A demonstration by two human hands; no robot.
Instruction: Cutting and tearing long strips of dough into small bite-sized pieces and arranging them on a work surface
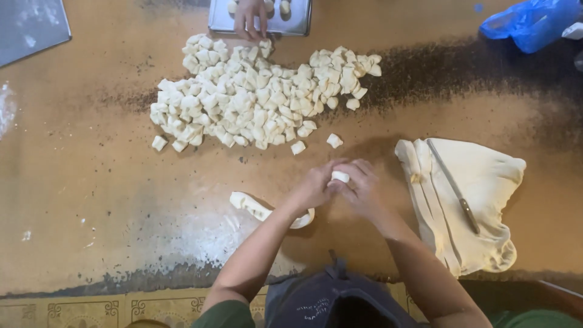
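My left hand (316, 185) and my right hand (363, 188) meet over the wooden table (91, 182), both pinching a small white dough piece (340, 177) between their fingertips. A strip of dough (258, 209) trails from under my left wrist across the table. Beyond my hands lies a large heap of cut dough pieces (255, 97), with two loose pieces (334, 141) at its near edge. To my right a flat sheet of dough (480, 200) is cut into strips along its left side, and a knife (455, 188) rests on it.
Another person's hand (249, 15) reaches onto a metal tray (300, 18) at the far edge. A blue plastic bag (531, 21) sits at the far right. A grey board (30, 27) lies at the far left. Flour dusts the table.
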